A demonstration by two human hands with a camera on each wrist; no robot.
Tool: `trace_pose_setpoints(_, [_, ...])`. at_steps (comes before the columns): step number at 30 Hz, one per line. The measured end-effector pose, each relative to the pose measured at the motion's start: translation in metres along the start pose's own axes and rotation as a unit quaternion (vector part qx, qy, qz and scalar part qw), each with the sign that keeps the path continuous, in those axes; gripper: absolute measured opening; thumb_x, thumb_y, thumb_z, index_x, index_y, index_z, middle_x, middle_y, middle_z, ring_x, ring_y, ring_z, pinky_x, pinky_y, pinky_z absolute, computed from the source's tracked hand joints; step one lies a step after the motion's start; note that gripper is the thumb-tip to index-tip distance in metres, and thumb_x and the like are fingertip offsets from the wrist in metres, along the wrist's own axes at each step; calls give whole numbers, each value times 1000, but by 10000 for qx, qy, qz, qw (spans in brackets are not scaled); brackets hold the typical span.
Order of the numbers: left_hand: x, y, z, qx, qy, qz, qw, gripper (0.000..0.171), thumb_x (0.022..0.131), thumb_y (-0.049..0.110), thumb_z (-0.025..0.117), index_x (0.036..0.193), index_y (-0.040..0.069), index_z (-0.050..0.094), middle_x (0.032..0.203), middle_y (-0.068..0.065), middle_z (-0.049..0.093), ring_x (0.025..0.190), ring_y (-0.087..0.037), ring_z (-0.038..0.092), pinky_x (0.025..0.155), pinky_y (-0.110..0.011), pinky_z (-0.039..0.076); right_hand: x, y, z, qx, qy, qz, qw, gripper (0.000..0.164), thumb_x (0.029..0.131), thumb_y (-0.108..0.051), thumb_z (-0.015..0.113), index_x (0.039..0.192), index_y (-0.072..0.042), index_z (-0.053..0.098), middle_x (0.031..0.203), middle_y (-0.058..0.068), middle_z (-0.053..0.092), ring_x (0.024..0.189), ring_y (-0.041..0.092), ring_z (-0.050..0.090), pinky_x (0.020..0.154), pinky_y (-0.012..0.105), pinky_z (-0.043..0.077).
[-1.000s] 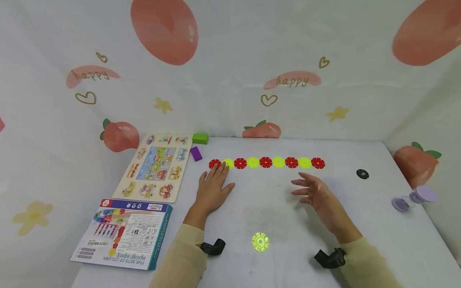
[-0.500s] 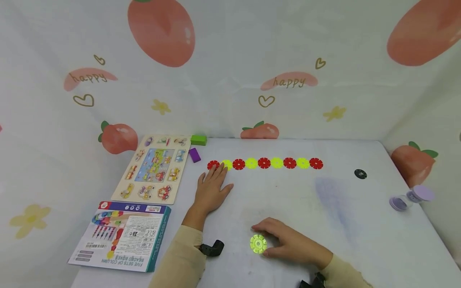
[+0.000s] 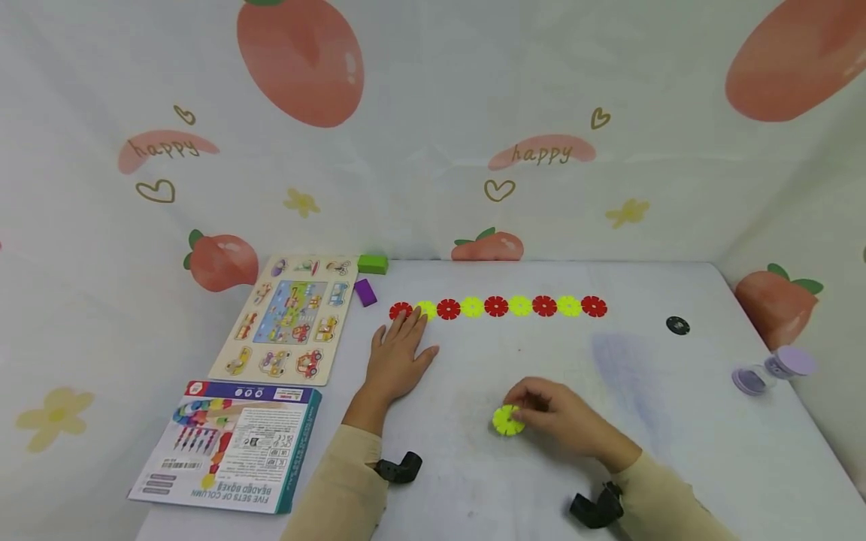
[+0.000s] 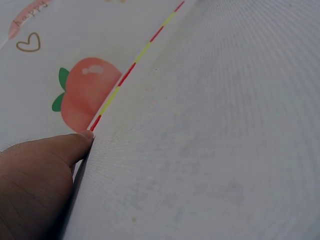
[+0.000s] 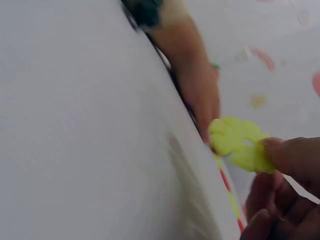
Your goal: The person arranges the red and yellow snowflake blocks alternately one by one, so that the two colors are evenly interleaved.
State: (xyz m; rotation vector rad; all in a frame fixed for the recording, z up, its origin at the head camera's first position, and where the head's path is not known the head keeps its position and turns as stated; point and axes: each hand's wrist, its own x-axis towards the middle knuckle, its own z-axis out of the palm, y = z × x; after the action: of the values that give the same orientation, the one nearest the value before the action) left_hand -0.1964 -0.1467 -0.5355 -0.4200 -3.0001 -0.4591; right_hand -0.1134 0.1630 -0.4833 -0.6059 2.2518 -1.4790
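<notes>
Between thumb and fingers, my right hand (image 3: pixel 568 421) pinches a yellow notched disc (image 3: pixel 507 421) over the front middle of the table; the right wrist view shows this yellow disc (image 5: pixel 235 142) tilted and lifted off the surface. My left hand (image 3: pixel 398 359) lies flat with fingers extended, its fingertips touching the left end of a row of alternating red and yellow discs. There they partly cover a red disc (image 3: pixel 401 309) and a yellow disc (image 3: pixel 426 309). At the row's right end lies another red disc (image 3: pixel 594 306).
On the left are a wooden picture puzzle (image 3: pixel 271 368) and a beaded-toy box (image 3: pixel 230 451). A green block (image 3: pixel 373 264) and a purple block (image 3: pixel 365 292) sit behind them. To the right are a black disc (image 3: pixel 678 325) and a lilac-capped hourglass (image 3: pixel 771 370).
My right hand came down to the yellow disc at the front, pinched it and raised it, moving it slightly back and right. The left hand stayed on the row.
</notes>
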Motion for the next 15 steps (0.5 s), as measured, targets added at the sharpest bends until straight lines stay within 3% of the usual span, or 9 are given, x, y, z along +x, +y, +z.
trace_pose_setpoints(3, [1, -1, 1, 11, -18, -18, 10000, 71, 93, 57, 45, 152, 21, 28, 158, 4, 16, 144, -21, 7, 110, -56, 6, 8, 8, -31, 67, 977, 269, 9948, 16, 93, -19, 65, 107, -14, 64, 92, 7, 62, 79, 27, 58, 66, 36, 53])
trace_pose_setpoints(5, [0, -1, 1, 29, -71, -40, 10000, 72, 93, 58, 44, 153, 22, 27, 158, 5, 15, 144, -20, 6, 110, -56, 5, 12, 19, -54, 111, 1668, 402, 9851, 21, 93, -23, 65, 111, -12, 63, 95, 11, 60, 79, 27, 59, 67, 37, 54])
trace_pose_setpoints(10, [0, 0, 0, 7, -82, -7, 10000, 72, 93, 58, 44, 153, 21, 27, 158, 4, 16, 144, -21, 6, 110, -56, 5, 17, 43, -101, 187, 3220, 952, 9418, 34, 97, -20, 58, 128, -7, 51, 106, 15, 53, 85, 22, 65, 72, 27, 54])
trace_pose_setpoints(15, [0, 1, -2, 7, -26, -1, 10000, 71, 94, 57, 45, 152, 21, 28, 158, 3, 18, 144, -21, 7, 110, -56, 7, 17, 61, -133, 181, 4052, 1596, 9000, 36, 100, -21, 50, 132, -6, 42, 113, 10, 47, 89, 18, 65, 73, 21, 52])
